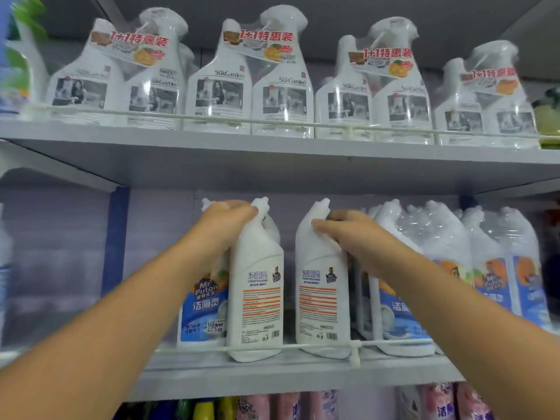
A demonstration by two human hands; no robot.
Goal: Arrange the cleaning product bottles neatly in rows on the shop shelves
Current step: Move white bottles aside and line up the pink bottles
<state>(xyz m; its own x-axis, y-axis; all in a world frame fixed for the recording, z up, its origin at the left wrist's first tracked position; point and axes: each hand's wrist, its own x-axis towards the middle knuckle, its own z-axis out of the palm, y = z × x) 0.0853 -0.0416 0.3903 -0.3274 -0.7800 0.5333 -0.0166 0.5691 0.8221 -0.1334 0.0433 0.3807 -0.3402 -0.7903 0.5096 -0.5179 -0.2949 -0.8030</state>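
head view: left hand [225,225] curled over the necks of a shrink-wrapped pair of toilet cleaner bottles [254,286], back label outward, base against the front rail [303,347] of the middle shelf [272,380], left of centre. probably gripped high to swivel the front label forward. right hand [351,234] clamped on the shoulder of a second white bottle [322,286] just beside, also back-facing, apart from the first by a gap to be closed. wrapped packs [454,268] lined up toward the right end, labels forward. spray twin-packs [251,86] in a row along the upper shelf [272,153] front edge.
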